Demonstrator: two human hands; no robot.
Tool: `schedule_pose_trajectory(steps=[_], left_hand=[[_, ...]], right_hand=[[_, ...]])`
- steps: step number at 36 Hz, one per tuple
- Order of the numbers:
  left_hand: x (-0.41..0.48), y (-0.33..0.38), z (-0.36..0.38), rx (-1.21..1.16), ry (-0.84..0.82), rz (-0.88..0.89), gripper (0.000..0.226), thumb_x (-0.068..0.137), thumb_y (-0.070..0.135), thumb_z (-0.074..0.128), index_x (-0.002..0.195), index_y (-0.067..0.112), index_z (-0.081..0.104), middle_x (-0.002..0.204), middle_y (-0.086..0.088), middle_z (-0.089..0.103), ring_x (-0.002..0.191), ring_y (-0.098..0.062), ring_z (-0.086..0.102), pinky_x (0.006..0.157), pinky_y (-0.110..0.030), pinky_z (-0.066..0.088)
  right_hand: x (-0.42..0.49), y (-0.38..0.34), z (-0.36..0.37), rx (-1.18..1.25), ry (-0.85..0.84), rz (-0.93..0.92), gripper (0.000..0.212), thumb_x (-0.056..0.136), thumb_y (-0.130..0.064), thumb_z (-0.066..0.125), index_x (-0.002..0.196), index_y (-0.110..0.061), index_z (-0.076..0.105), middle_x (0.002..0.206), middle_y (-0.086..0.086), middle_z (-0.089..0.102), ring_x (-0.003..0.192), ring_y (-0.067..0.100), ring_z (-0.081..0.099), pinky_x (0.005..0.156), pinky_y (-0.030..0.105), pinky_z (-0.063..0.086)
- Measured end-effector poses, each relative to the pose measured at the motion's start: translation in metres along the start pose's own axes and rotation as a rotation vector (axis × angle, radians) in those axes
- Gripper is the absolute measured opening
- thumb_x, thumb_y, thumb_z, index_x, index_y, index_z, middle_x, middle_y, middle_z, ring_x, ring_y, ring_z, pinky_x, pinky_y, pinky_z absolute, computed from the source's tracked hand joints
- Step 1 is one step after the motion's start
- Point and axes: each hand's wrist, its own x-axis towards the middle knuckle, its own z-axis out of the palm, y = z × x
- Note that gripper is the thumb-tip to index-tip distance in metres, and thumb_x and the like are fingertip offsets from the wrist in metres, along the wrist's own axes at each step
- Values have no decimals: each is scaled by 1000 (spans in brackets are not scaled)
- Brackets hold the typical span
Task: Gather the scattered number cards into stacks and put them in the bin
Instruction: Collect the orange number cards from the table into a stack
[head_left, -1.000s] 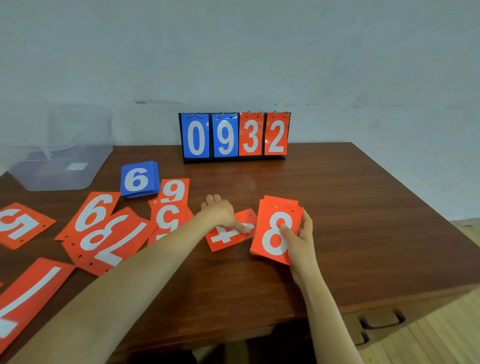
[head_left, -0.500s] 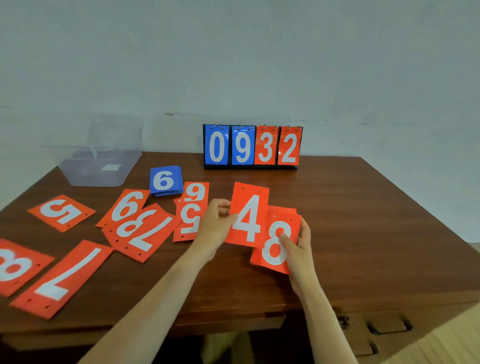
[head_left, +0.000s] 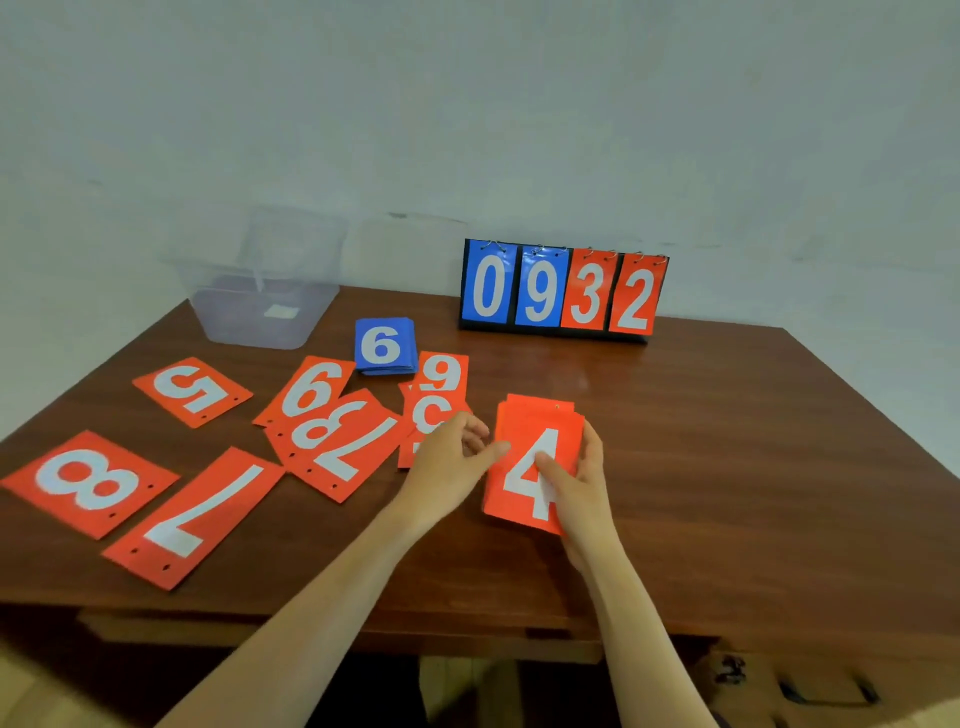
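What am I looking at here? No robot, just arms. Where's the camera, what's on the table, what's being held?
There is no machine here: a person works with bare hands. The only camera is worn on their head and looks forward and down, so the arms come in from the bottom edge.

The right hand grips an orange stack with a 4 on top, its thumb lying across the face. The left hand touches that stack's left edge. Whether it pinches it is unclear.

On the wooden table lie loose orange cards, among them a 5 card, an 8 card and a 7 card, plus a blue stack topped by a 6. At the back stand a clear bin and a flip scoreboard reading 0932.
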Motion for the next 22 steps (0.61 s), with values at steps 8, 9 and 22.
schedule_pose_trajectory(steps=[8, 9, 22], left_hand=[[20, -48, -23, 794, -188, 68, 51, 99, 39, 35, 145, 16, 32, 154, -4, 24, 144, -21, 15, 117, -39, 13], [19, -48, -22, 819, -201, 92, 51, 100, 40, 33, 145, 16, 33, 154, -4, 25, 144, -20, 15, 118, -40, 10], [11, -4, 14, 477, -441, 240, 32, 96, 13, 47, 124, 20, 60, 121, -3, 50, 109, -19, 51, 86, -25, 40]], right_hand=[[11, 2, 1, 0, 63, 36, 60, 95, -19, 55, 143, -33, 23, 122, -4, 48, 94, 10, 59, 69, 28, 54], [12, 3, -1, 3, 71, 40, 60, 95, -19, 55, 143, -32, 23, 122, -4, 49, 94, 10, 59, 68, 28, 54], [4, 4, -31, -27, 151, 22, 59, 94, -18, 56, 143, -30, 25, 124, -4, 50, 101, 13, 59, 72, 29, 54]])
